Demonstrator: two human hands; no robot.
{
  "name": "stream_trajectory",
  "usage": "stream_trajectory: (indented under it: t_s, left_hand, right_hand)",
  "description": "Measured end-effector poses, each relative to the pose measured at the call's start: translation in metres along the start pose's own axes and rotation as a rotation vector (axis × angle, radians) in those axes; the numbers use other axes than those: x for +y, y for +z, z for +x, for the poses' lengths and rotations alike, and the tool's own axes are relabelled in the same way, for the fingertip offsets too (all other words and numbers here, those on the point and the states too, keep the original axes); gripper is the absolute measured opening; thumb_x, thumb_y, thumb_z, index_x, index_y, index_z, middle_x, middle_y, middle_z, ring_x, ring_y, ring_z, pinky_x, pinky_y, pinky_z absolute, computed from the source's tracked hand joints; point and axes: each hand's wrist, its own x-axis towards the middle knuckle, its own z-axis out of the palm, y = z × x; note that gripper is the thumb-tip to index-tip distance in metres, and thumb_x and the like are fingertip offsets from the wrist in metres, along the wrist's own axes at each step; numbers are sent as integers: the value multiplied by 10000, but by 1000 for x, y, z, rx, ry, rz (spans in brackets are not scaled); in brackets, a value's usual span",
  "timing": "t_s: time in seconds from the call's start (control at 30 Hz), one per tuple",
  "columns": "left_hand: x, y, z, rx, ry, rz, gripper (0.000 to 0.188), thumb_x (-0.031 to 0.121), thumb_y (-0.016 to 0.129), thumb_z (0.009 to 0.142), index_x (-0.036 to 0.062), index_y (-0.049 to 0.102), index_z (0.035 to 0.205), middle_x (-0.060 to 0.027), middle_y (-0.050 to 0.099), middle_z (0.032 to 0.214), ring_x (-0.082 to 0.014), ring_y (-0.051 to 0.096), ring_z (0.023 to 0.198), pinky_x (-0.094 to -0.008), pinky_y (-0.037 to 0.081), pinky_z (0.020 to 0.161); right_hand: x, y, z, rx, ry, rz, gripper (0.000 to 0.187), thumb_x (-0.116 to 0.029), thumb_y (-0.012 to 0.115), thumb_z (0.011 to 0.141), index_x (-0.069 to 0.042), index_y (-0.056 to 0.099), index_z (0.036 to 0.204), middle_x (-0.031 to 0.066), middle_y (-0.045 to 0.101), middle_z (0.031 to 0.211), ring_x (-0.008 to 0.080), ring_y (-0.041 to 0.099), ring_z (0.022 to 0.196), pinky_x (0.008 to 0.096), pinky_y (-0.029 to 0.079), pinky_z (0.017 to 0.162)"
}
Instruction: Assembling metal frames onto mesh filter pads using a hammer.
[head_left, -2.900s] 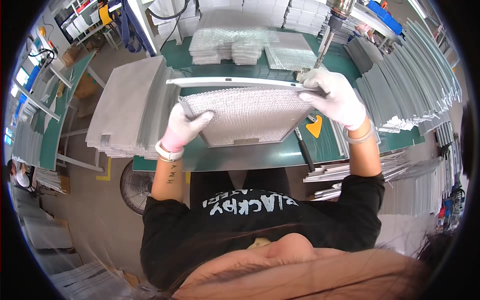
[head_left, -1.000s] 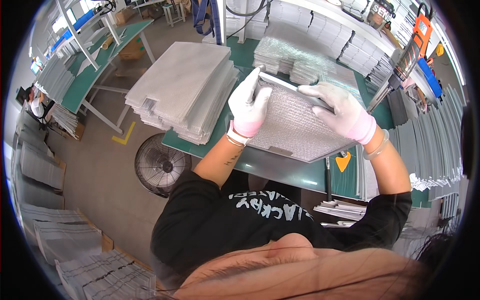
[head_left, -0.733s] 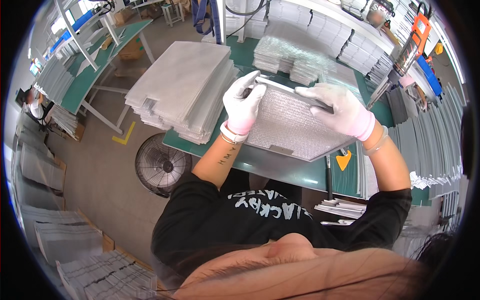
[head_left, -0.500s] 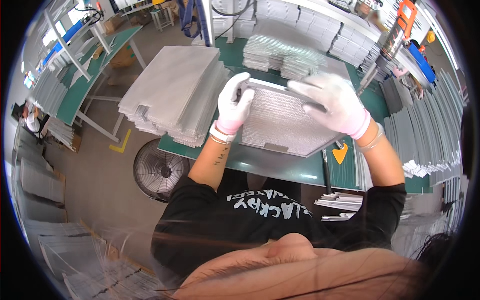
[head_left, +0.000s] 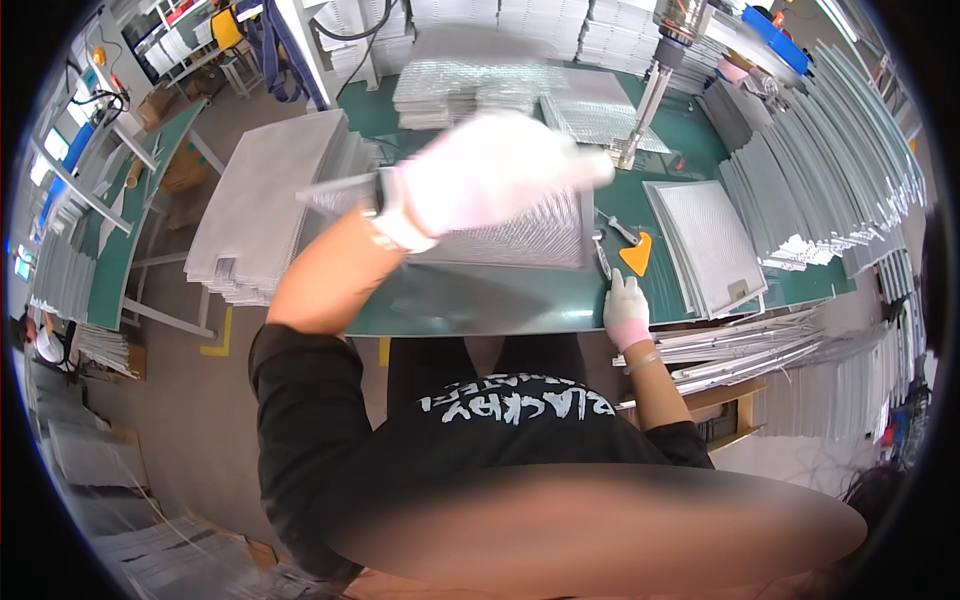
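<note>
My left hand (head_left: 500,178), in a white glove with a pink cuff, is raised over a framed silver mesh panel (head_left: 520,240). Motion smears its fingers, and it hides much of the panel. A pale grey flat piece (head_left: 338,192) shows beside the left wrist; whether it belongs to the panel I cannot tell. At the table's front edge, my gloved right hand (head_left: 627,308) is closed around the handle of a slim tool, whose grey end (head_left: 602,256) shows beyond the fingers. Close by lies a scraper with a yellow triangular blade (head_left: 635,255).
Stacked panels (head_left: 262,190) stand left, with more mesh sheets (head_left: 475,90) behind. At right lie several panels (head_left: 708,245) and a long row of grey frames (head_left: 820,165). A metal powered tool (head_left: 645,110) hangs over the green table (head_left: 480,300). Metal strips (head_left: 740,345) jut out below.
My right hand has left the panel and come down to the tool at the table edge. The left hand has swept right across the panel. The whole view has shifted.
</note>
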Motion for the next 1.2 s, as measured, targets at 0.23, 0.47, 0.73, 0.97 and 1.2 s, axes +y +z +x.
stream_trajectory:
  t_s: [0.23, 0.47, 0.73, 0.97, 1.2]
  left_hand:
    - [27, 78, 10, -108, 16, 132, 453, 307, 640, 831, 190, 556, 1261, -39, 541, 700, -228, 585, 707, -392, 479, 809]
    - [45, 118, 17, 315, -452, 133, 840, 435, 786, 664, -17, 491, 1307, -50, 577, 706, -243, 586, 721, -420, 449, 879]
    - [41, 127, 18, 421, -508, 151, 865, 394, 807, 653, -15, 462, 1333, -90, 539, 728, -276, 554, 715, -422, 431, 751]
    - [38, 122, 18, 359, -540, 116, 884, 391, 814, 647, -16, 451, 1343, -98, 548, 748, -282, 561, 728, -429, 432, 763]
    - [31, 123, 7, 326, -470, 154, 906, 380, 823, 629, -19, 446, 1349, -96, 542, 745, -277, 551, 728, -422, 430, 770]
  right_hand:
    - [32, -97, -29, 11, -149, 922, 499, -47, 485, 948, -37, 381, 1435, 49, 548, 879, 97, 520, 633, 252, 464, 582]
    - [20, -274, -50, 467, -543, 887, 588, 25, 386, 947, -33, 234, 1512, 87, 550, 983, 57, 454, 607, 189, 426, 526]
    - [-14, -234, -29, 215, -655, 214, 510, -20, 526, 907, -8, 425, 1407, 104, 574, 879, 194, 581, 687, 326, 494, 612]
    - [-15, -242, -24, 762, -645, 899, 551, -48, 364, 964, 22, 227, 1494, 11, 493, 740, 81, 416, 579, 239, 402, 528]
    - [-22, -274, -21, 149, -662, 388, 513, -176, 482, 997, -39, 341, 1471, 83, 580, 767, 205, 620, 695, 375, 490, 625]
